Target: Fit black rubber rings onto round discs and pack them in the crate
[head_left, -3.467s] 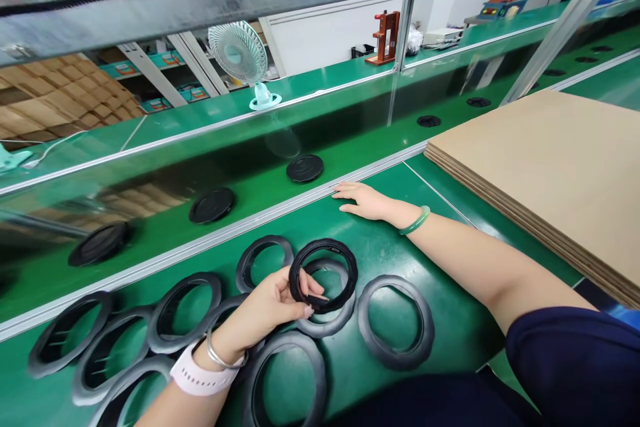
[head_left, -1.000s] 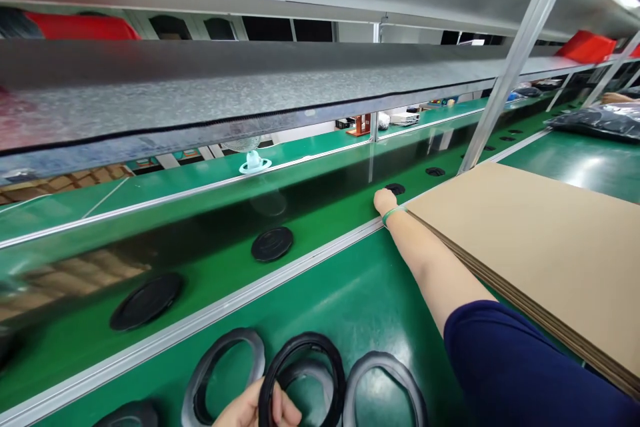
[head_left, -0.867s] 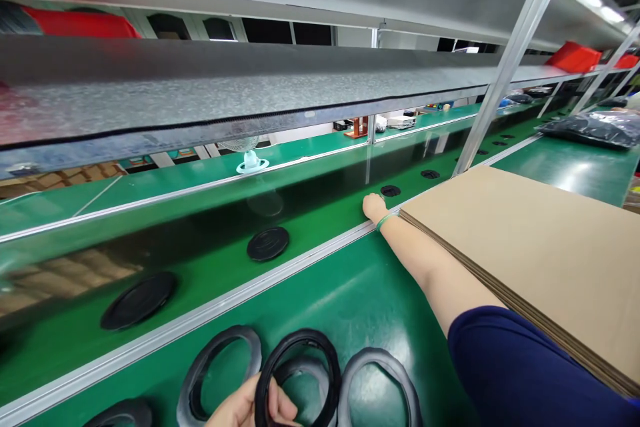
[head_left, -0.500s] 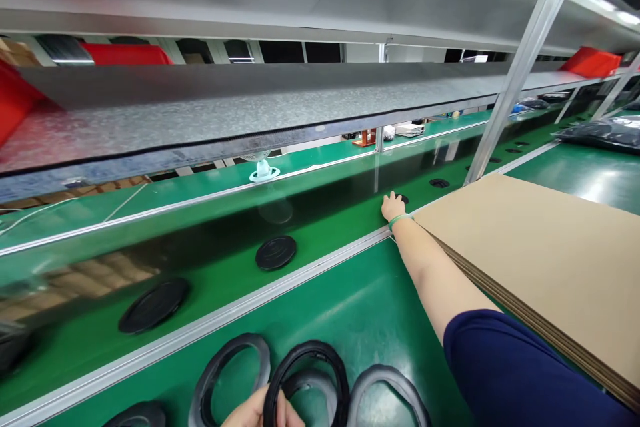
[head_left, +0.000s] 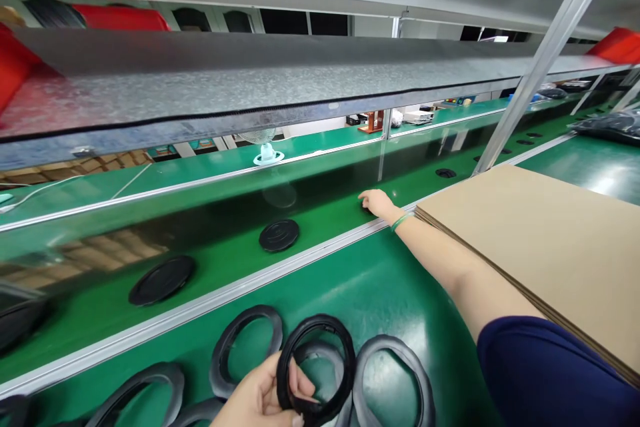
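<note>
My left hand [head_left: 263, 390] is at the bottom centre, its fingers closed around a black ring [head_left: 345, 380] held tilted above the green table. Close around it lie several dark grey rings, among them one ring [head_left: 367, 373] to its right and another ring [head_left: 219, 363] behind it. My right hand [head_left: 379, 203] reaches far out over the green belt, fingers bent down over a black disc [head_left: 367, 211]. Most of that disc is hidden under the hand. A second round black disc [head_left: 279, 235] lies flat on the belt to the left of it.
A stack of brown cardboard sheets [head_left: 540, 213] lies under my right arm. Metal rail [head_left: 300, 259] separates belt and table. Above runs a grey shelf [head_left: 250, 83], and a slanted metal post [head_left: 545, 60] stands at right. More discs [head_left: 163, 280] lie along the belt.
My right hand has moved left along the belt, and the dark disc under it has shifted with it. My left hand, still holding the black ring, shows more fully as the view tips down.
</note>
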A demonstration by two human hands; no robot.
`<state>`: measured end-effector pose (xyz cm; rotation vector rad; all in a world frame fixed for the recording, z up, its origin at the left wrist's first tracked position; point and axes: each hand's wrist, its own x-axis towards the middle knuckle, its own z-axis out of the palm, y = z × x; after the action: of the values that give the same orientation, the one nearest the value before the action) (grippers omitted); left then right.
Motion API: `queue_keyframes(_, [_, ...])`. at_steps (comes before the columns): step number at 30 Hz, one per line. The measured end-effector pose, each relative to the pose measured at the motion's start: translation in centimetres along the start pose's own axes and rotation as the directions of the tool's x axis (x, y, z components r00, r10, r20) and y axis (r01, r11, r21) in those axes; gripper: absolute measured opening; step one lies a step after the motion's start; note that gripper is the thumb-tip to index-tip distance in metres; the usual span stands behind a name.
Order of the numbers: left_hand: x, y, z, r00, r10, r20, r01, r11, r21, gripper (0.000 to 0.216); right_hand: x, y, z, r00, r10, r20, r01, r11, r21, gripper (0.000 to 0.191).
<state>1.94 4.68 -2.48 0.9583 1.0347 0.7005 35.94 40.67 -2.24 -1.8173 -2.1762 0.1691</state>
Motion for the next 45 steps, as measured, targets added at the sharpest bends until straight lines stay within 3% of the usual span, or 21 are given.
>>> queue_keyframes(3, [0.0, 0.1, 0.4, 1.0, 0.02, -0.014, -0.02, 1.0, 0.004, 0.04, -1.5, -1.1, 1.4, 0.997, -0.059, -0.044, 0.062, 0.996, 0.069, 0.037])
queue_keyframes(9, [-0.2, 0.7, 1.1, 0.997, 0.042, -0.072, -0.036, 0.996, 0.078, 0.047, -3.2, -0.6, 1.4, 0.988, -0.059, -0.145, 0.084, 0.981, 0.178, 0.012])
queue_keyframes(12, [-0.3, 0.9, 1.1, 0.993, 0.062, -0.104, -0.051, 0.993, 0.108, 0.047, -4.8, -1.9, 1.3, 0.973, -0.052, -0.223, 0.103, 0.969, 0.225, 0.007])
queue_keyframes(15, [-0.6, 1.3, 1.3, 0.987, 0.072, -0.145, -0.055, 0.991, 0.12, 0.045, -8.4, -5.0, 1.1, 0.911, -0.022, -0.412, 0.193, 0.905, 0.379, 0.011])
queue_keyframes(18, [-1.0, 1.7, 1.7, 0.98, 0.069, -0.188, -0.045, 0.99, 0.133, 0.044, -13.5, -9.6, -0.2, 0.823, -0.093, -0.56, 0.447, 0.715, 0.538, 0.013])
queue_keyframes(21, [-1.1, 2.1, 2.2, 0.971, 0.077, -0.224, -0.049, 0.991, 0.126, 0.044, -18.6, -14.2, -2.7, 0.789, -0.301, -0.535, 0.604, 0.542, 0.584, 0.014])
queue_keyframes(23, [-1.0, 2.2, 2.4, 0.965, 0.083, -0.25, -0.058, 0.993, 0.107, 0.044, -21.2, -16.5, -4.0, 0.721, -0.487, -0.493, 0.692, 0.472, 0.546, 0.016])
queue_keyframes(26, [-0.8, 2.0, 2.5, 0.952, 0.109, -0.288, -0.094, 0.994, 0.064, 0.056, -23.6, -18.1, -3.9, 0.583, -0.692, -0.426, 0.81, 0.456, 0.369, 0.023])
queue_keyframes(30, [-0.7, 1.7, 2.3, 0.937, 0.141, -0.32, -0.133, 0.99, 0.047, 0.065, -24.8, -18.7, -1.9, 0.465, -0.78, -0.418, 0.883, 0.445, 0.153, 0.027])
queue_keyframes(34, [-0.9, 1.8, 2.5, 0.931, 0.14, -0.336, -0.124, 0.99, 0.067, 0.063, -25.0, -18.9, -1.3, 0.45, -0.802, -0.392, 0.888, 0.448, 0.103, 0.028])
queue_keyframes(40, [-0.9, 2.0, 2.7, 0.92, 0.12, -0.373, -0.089, 0.991, 0.098, 0.062, -25.2, -18.9, -1.9, 0.487, -0.808, -0.333, 0.873, 0.467, 0.144, 0.031])
queue_keyframes(45, [-0.9, 2.0, 2.7, 0.911, 0.139, -0.388, -0.102, 0.988, 0.114, 0.061, -25.2, -18.7, -1.7, 0.465, -0.821, -0.33, 0.884, 0.454, 0.115, 0.025])
